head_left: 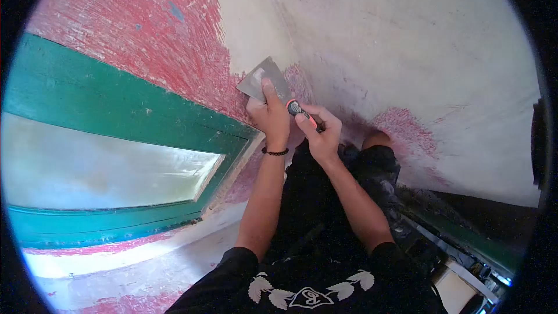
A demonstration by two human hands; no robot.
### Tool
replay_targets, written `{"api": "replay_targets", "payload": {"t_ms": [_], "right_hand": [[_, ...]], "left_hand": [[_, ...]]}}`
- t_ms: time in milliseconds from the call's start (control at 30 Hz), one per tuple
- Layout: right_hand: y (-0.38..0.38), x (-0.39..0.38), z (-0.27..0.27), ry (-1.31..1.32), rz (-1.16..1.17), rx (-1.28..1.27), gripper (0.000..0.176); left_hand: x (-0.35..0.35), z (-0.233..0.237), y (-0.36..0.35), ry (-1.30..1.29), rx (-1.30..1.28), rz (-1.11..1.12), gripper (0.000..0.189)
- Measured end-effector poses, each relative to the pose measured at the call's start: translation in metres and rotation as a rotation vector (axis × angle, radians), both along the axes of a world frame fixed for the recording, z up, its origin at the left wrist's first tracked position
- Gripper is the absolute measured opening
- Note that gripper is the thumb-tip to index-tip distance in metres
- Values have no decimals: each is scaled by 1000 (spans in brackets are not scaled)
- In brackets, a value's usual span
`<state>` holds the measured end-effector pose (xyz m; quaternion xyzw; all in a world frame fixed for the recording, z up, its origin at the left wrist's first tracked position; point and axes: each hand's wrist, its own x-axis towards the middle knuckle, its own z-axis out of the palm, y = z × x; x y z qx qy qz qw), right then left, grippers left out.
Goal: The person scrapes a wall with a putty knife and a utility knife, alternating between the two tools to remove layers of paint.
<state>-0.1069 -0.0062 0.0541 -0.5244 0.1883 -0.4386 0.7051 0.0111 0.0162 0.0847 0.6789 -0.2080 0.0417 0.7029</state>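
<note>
A wide putty knife [251, 84] with a flat metal blade and a black and orange handle is held in both hands, close to the wall. My right hand [323, 135] is closed round the handle, thumb lying along it. My left hand [271, 115], with a dark beaded bracelet at the wrist, grips the blade; its thumb presses on the blade's face, and the other fingers are mostly hidden. Around the blade the wall [174, 29] shows scratched red paint on one side and a smooth off-white coat on the other.
A green window frame [116, 93] with a pane [110, 166] fills the left, its corner close to my left wrist. Off-white wall [418, 35] with a red patch [405, 131] runs along the right. Cluttered items lie at the lower right, beside a pale panel [456, 292].
</note>
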Motion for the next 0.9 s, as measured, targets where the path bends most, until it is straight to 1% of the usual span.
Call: {"api": "replay_targets", "payload": {"t_ms": [67, 167, 233, 300, 333, 367, 433, 467, 533, 567, 633, 667, 733, 767, 833, 867, 900], "right_hand": [[3, 4, 3, -46, -27, 26, 26], [18, 0, -8, 32, -48, -90, 27], [28, 4, -13, -9, -23, -12, 27], [32, 4, -16, -42, 3, 41, 27], [24, 6, -16, -28, -24, -58, 26], [18, 9, -15, -48, -16, -44, 26], [3, 13, 0, -88, -13, -21, 26], [-5, 14, 3, -58, 0, -3, 26], [-7, 11, 10, -89, 4, 13, 26], [-8, 11, 13, -111, 3, 22, 26], [-3, 5, 4, 1, -8, -86, 27], [2, 3, -2, 57, -16, -134, 27], [18, 2, -11, -30, 22, -32, 27], [23, 2, -15, -68, 49, 18, 27], [21, 2, -17, -49, 47, 2, 26], [15, 1, -15, -33, 52, -8, 26], [8, 2, -12, -19, 53, -21, 26]], "left_hand": [[-3, 5, -5, 33, -41, 10, 38], [-18, 13, 14, 81, -65, 15, 40], [-25, 12, 22, 116, -112, 53, 42], [-15, 8, 25, 32, -9, 21, 42], [-12, 6, 26, -1, 40, 13, 42], [-7, 3, 23, -22, 47, 4, 42], [0, 16, 6, -64, 55, -25, 42], [1, 19, 0, -81, 59, -24, 41], [2, 26, -10, -128, 66, -29, 39], [2, 24, -11, -93, 31, -27, 39], [-2, 16, -3, -29, -32, -31, 39], [-8, 14, 4, -25, -20, -20, 38], [-23, 16, 19, -10, 10, 13, 38], [-18, 11, 21, 3, 15, -18, 38], [-10, 0, 29, 46, 28, -60, 38], [-10, -2, 29, 17, 52, -34, 39], [-12, 10, 22, -13, 73, -14, 39]]}}
